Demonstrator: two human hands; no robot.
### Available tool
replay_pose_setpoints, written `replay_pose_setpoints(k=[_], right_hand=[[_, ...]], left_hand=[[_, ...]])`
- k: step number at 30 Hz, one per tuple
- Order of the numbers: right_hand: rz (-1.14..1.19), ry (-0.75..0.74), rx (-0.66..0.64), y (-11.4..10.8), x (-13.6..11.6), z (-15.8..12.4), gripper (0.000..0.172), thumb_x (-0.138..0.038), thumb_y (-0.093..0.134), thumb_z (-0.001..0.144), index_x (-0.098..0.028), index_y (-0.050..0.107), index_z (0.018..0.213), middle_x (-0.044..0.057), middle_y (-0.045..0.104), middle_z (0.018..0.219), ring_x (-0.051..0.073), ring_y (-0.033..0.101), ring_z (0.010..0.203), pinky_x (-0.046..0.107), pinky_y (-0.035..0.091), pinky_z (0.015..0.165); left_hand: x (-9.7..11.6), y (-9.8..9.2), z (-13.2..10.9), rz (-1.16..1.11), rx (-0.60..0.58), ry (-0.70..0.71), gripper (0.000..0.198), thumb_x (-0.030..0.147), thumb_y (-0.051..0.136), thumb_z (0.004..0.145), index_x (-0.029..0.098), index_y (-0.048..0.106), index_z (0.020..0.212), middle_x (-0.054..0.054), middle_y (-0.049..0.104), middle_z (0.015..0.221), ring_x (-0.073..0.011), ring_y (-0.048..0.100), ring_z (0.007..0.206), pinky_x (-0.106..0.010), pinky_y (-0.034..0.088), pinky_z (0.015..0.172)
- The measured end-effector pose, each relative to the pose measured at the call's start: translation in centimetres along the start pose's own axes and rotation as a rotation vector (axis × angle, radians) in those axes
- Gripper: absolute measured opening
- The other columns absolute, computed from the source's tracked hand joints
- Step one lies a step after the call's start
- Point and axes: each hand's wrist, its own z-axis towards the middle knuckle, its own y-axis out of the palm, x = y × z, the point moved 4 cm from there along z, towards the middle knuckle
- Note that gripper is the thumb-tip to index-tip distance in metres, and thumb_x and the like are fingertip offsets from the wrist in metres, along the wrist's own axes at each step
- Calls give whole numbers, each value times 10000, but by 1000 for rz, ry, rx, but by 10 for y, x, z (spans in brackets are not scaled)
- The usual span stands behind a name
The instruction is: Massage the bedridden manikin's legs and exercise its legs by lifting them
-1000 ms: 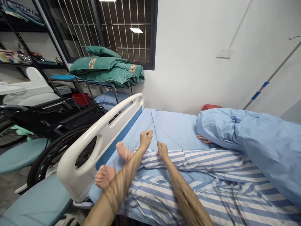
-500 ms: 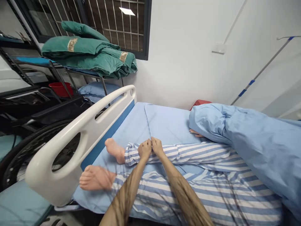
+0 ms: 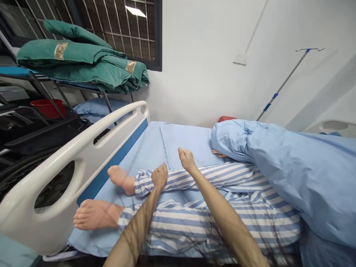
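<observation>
- The left hand (image 3: 159, 176) has its fingers curled together, resting on a striped pyjama leg (image 3: 222, 174) at 12 o'clock.
- The right hand (image 3: 187, 160) has its fingers together, over a blue bed sheet (image 3: 189, 139) just past that leg.
- A white bed rail (image 3: 83, 148) stands at 9 o'clock, a blue quilt (image 3: 292, 167) at 2 o'clock.

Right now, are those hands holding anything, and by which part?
The left hand sits closed on the striped trouser leg near the cuff; whether it grips cannot be told. The right hand holds nothing.
</observation>
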Motion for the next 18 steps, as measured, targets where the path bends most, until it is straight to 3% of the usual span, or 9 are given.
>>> replay_pose_setpoints(k=[4, 7, 13, 15, 18], right_hand=[[-66, 115, -16, 22, 56, -25, 499, -536, 341, 929, -241, 325, 526, -36, 336, 497, 122, 329, 542, 278, 220, 563], [-8, 170, 21, 26, 87, -33, 506, -580, 301, 919, -248, 300, 536, -38, 328, 501, 126, 327, 539, 280, 224, 558], [150, 214, 73, 21, 94, -30, 556, -683, 297, 885, -256, 301, 530, -43, 330, 491, 126, 341, 526, 274, 275, 535], [195, 231, 87, 20, 93, -29, 570, -703, 305, 873, -257, 314, 520, -41, 340, 478, 128, 356, 520, 274, 297, 533], [256, 239, 100, 19, 94, -29, 577, -711, 330, 854, -253, 351, 504, -35, 366, 469, 132, 384, 517, 276, 317, 537]], left_hand=[[-2, 5, 1, -1, 3, 10, 426, 333, 356, 1018, 182, 608, 710, -67, 574, 680, -192, 500, 704, -295, 244, 683], [-5, 10, 0, -8, 14, 9, 432, 344, 358, 1011, 191, 565, 665, -73, 593, 690, -190, 499, 711, -301, 234, 682], [-6, 8, 4, -139, -23, -4, 452, 341, 373, 987, 208, 438, 560, -56, 554, 616, -177, 471, 672, -303, 259, 661], [6, -3, 9, -268, -36, 4, 475, 324, 341, 986, 216, 394, 526, -39, 506, 555, -163, 461, 630, -293, 301, 648], [47, -28, 19, -514, -7, 52, 497, 385, 291, 989, 228, 381, 526, -19, 463, 523, -141, 438, 566, -278, 345, 609]])
